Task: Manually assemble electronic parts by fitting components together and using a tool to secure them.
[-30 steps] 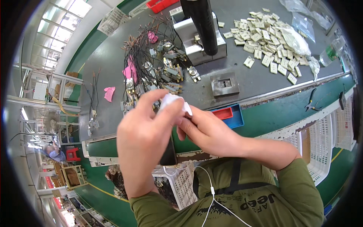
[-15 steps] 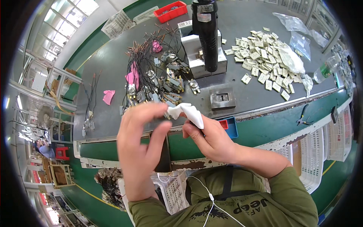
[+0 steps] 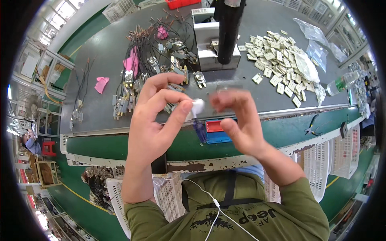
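My left hand [image 3: 155,120] pinches a small white piece [image 3: 198,107] between thumb and fingertips above the bench's front edge. That piece is smooth and soft-looking; its exact kind is unclear. A dark blue translucent thing [image 3: 200,131] shows just below it, and I cannot tell whether the two are joined. To the right, my right hand [image 3: 243,120] is apart from the white piece, with thumb and fingers spread and its fingertips blurred. A blue tray [image 3: 219,138] with a red tray [image 3: 214,126] in it sits below and between the hands.
Wired metal parts [image 3: 128,92] lie heaped left on the grey bench [image 3: 98,60]. A black upright tool [image 3: 231,36] stands by a metal stand [image 3: 207,36]. Small cream slotted blocks [image 3: 277,60] are piled right, near a plastic bottle [image 3: 341,83]. Pliers [image 3: 311,126] lie on the green ledge.
The white piece has passed from around my right hand's fingers to my left hand's pinch. My right hand has moved away to the right and opened. The view has shifted slightly.
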`<action>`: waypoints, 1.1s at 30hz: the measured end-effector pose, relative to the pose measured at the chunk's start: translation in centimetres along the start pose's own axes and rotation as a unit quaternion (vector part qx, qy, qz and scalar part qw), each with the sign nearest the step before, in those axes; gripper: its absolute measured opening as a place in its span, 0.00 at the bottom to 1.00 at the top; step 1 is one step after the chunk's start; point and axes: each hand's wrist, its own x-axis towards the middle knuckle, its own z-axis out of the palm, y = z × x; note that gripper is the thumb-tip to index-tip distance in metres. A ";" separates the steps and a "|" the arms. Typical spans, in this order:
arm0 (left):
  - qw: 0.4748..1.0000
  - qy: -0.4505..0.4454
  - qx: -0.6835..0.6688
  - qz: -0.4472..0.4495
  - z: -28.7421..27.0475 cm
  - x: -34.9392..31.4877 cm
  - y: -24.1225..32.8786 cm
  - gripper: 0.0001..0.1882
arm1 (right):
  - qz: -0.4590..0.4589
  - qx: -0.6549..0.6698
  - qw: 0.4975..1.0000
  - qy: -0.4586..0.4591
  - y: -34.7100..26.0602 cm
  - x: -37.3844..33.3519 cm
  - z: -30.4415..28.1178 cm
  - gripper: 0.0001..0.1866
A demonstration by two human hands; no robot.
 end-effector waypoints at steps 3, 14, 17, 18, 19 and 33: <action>0.999 0.005 -0.040 0.005 0.9 0.1 0.0 0.04 | 0.015 0.228 0.970 -0.077 -2.1 4.2 1.4 0.26; 0.995 0.094 -0.021 0.023 5.2 -2.5 0.2 0.15 | 0.124 0.260 0.955 0.068 -2.6 1.4 2.4 0.13; 0.963 0.076 0.239 0.099 5.8 -3.2 1.2 0.19 | 0.134 0.278 0.945 0.111 -3.0 1.8 2.6 0.13; 0.963 0.077 0.237 0.101 5.9 -3.4 1.3 0.19 | 0.133 0.276 0.945 0.111 -2.8 1.8 2.3 0.13; 0.959 0.052 0.256 0.112 6.0 -3.5 1.5 0.21 | 0.147 0.265 0.947 0.103 -2.4 1.7 2.0 0.14; 0.924 0.074 -0.351 -0.130 6.5 -5.6 -2.8 0.09 | 0.329 0.238 0.905 -0.125 -3.2 1.8 -0.3 0.10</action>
